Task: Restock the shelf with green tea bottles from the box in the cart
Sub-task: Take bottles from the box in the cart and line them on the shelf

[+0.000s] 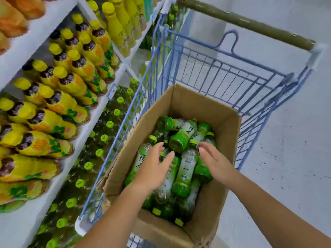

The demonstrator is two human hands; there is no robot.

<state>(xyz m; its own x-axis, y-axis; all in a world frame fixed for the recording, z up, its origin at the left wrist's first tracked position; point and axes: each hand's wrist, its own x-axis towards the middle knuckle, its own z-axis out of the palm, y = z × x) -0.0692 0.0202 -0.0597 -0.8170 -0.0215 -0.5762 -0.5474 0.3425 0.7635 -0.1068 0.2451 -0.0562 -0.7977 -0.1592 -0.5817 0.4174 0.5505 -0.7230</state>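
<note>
Head camera looks down into a blue wire cart (215,74) parked right beside the shelf (81,138), and I see an open cardboard box (222,133) sitting in the cart's basket. The green tea bottles (186,169) lie loose inside that box, piled on their sides at mixed angles, with green labels and light green caps. Both arms reach in from the bottom edge. The left hand (152,169) hovers over the bottles on the left side of the pile with its fingers spread and loosely extended, and I see nothing gripped in it. The right hand (213,161) is over the right side of the pile, fingers straight and together, tips down at the bottles; I cannot tell whether they touch, and it holds nothing. A gap with one upturned bottle in it separates the two hands. On the shelf's lower level, upright green-capped bottles (99,152) stand in rows next to the cart. On the level above stand yellow-capped bottles (71,83) with yellow labels. The cart's olive handle bar (247,24) crosses the top of my view over a pale floor (286,158).
</note>
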